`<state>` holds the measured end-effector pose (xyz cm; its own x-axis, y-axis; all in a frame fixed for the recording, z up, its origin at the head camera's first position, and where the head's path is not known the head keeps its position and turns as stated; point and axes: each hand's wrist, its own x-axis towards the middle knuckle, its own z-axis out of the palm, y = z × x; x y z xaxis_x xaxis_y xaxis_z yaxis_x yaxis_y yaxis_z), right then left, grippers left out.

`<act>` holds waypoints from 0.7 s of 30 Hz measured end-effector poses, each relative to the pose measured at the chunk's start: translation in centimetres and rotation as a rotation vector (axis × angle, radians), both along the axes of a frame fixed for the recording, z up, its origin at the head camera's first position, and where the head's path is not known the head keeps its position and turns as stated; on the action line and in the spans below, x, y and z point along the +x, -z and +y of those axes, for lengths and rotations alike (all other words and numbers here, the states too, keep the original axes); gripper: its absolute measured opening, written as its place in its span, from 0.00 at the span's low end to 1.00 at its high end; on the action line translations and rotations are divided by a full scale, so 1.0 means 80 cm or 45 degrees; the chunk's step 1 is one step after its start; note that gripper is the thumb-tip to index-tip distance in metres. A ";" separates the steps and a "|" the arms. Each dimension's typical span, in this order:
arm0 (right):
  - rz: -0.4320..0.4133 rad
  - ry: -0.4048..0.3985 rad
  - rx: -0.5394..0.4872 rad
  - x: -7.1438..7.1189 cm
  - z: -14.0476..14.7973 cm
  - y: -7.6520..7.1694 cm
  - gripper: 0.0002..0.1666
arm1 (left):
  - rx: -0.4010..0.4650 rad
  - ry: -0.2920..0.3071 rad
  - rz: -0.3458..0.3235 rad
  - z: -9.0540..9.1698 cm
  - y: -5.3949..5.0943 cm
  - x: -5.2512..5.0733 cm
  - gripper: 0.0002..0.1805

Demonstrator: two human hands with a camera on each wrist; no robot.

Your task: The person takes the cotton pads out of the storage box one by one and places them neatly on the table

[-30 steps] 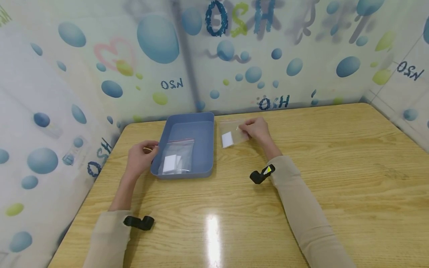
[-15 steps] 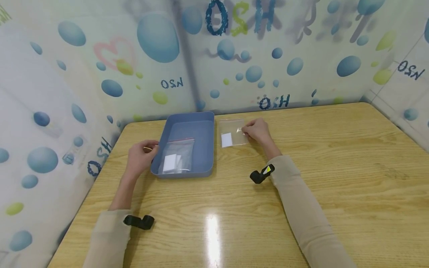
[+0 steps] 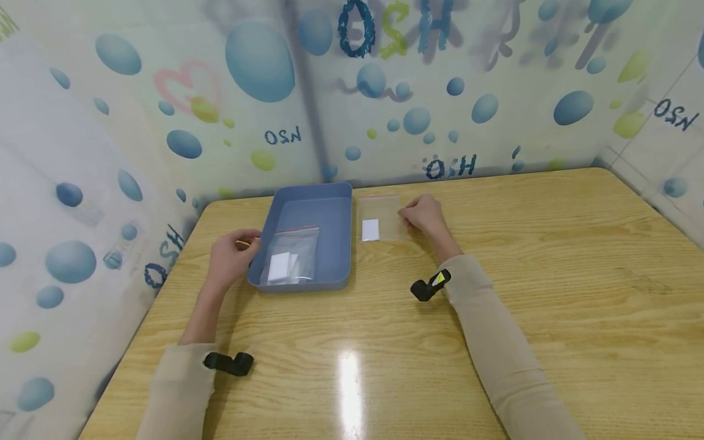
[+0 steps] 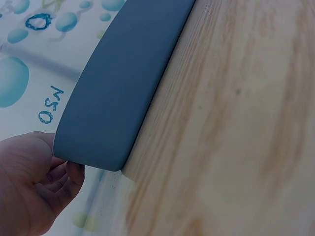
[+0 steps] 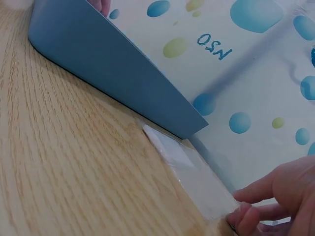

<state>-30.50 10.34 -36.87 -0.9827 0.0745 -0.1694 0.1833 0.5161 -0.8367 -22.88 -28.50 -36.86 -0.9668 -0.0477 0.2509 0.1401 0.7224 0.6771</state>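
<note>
In the head view my left hand (image 3: 231,258) holds the left side of a blue-grey plastic tray (image 3: 332,214). The left wrist view has the tray's outer wall (image 4: 110,93) close up, with my fingers curled at its rim. Inside the tray, near its front, lie clear zip bags with white cards (image 3: 278,267). Another clear zip bag (image 3: 387,214) lies flat on the table, right of the tray, with a white card (image 3: 370,230) in its lower left corner. My right hand (image 3: 426,215) pinches that bag's right edge; in the right wrist view the fingertips (image 5: 243,216) meet its end.
The wooden table (image 3: 385,342) meets a wall sheet (image 3: 308,110) printed with blue bubbles along its back edge and left side. The tray stands near the back edge. A black wrist camera (image 3: 431,286) sits on each sleeve.
The loose zip bag has turned straighter beside the tray and settled flat, shifting slightly left. My right hand has slid a little right to the bag's edge. Left hand and tray stay put.
</note>
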 end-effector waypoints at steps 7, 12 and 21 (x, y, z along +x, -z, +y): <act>0.070 0.028 0.024 0.000 0.000 -0.003 0.21 | 0.018 0.011 0.007 0.000 -0.003 0.002 0.14; 0.105 0.042 -0.070 0.002 -0.003 -0.008 0.24 | 0.024 0.010 0.012 -0.001 -0.002 0.002 0.14; 0.126 0.016 -0.233 0.006 -0.011 -0.018 0.24 | 0.018 0.007 0.014 0.000 0.000 0.001 0.14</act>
<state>-30.02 9.46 -35.43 -0.9944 0.0634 -0.0841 0.1011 0.3523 -0.9304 -22.80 -28.53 -36.85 -0.9642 -0.0460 0.2610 0.1517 0.7117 0.6859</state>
